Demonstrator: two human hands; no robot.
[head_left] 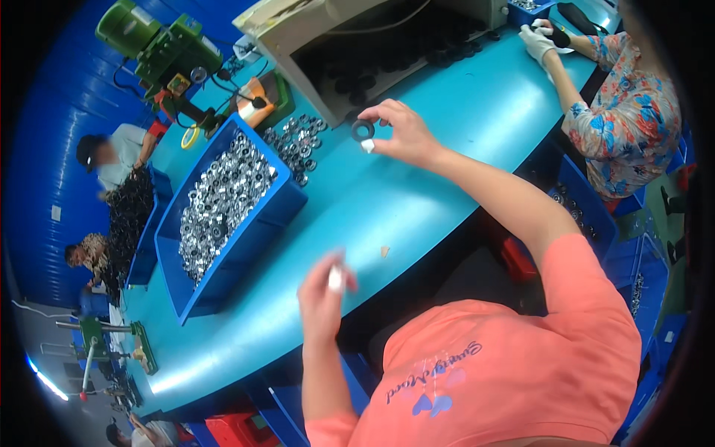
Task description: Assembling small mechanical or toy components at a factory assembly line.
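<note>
My right hand (406,136) pinches a black ring (363,131) between thumb and fingers, just above the turquoise table. White tape wraps its thumb tip. Nearer to me, over the table's front edge, my left hand (322,292) is smeared by motion; a white wrap shows on one digit, and I cannot make out whether it holds anything. To the left stands a blue bin (246,257) heaped with small shiny metal parts (223,201). More loose metal parts (296,147) lie beside it, short of the ring.
A pale open-fronted housing (298,37) with dark rings (357,71) inside stands at the back. Left of it is a green machine (167,56). At right, a co-worker's gloved hands (540,41) hold a dark piece. Blue bins (588,197) stand below the table on the right.
</note>
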